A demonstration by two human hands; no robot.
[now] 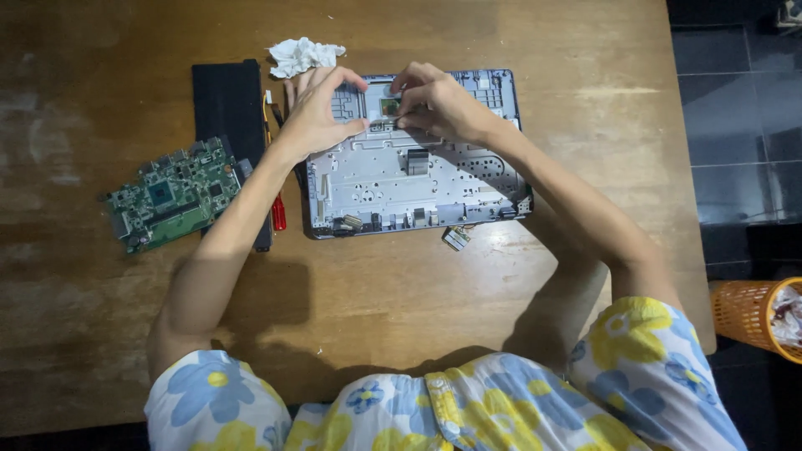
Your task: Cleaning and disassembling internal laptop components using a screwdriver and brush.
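Note:
An opened grey laptop chassis (393, 179) lies on the wooden table (401, 284), its inner metal frame facing up. Both hands work at its far edge. My left hand (320, 108) rests on the chassis's upper left part, thumb and forefinger curved towards a small greenish component (389, 106). My right hand (434, 102) pinches at that same component with its fingertips. Whether the part is lifted or still seated cannot be told.
A green circuit board (171, 196) lies at the left, partly over a black flat battery (227, 104). A red-handled screwdriver (278, 213) lies beside the chassis. Crumpled white tissue (302, 55) is at the back. A small module (456, 238) sits below the chassis. An orange basket (752, 313) stands on the floor at right.

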